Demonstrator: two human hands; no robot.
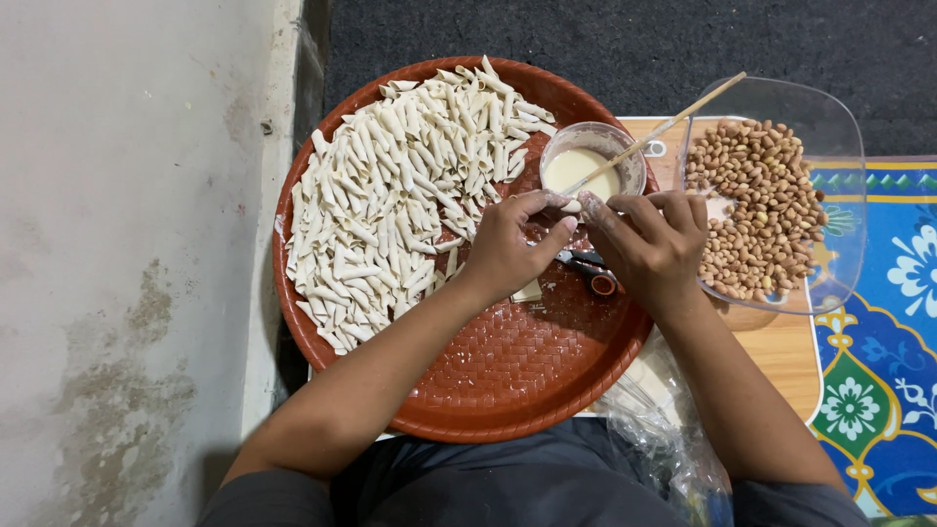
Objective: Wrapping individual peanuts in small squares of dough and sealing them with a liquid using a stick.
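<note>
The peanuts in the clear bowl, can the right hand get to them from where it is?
Probably yes. The right hand is right beside the clear bowl, whose top is open. Nothing lies between the hand and the peanuts, though its fingers are busy pinching a small dough piece.

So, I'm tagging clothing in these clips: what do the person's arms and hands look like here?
Both forearms are bare to above the elbow, where dark grey short sleeves begin. The left hand and right hand wear no gloves; no rings or watch show. White flour dusts the fingertips.
</note>
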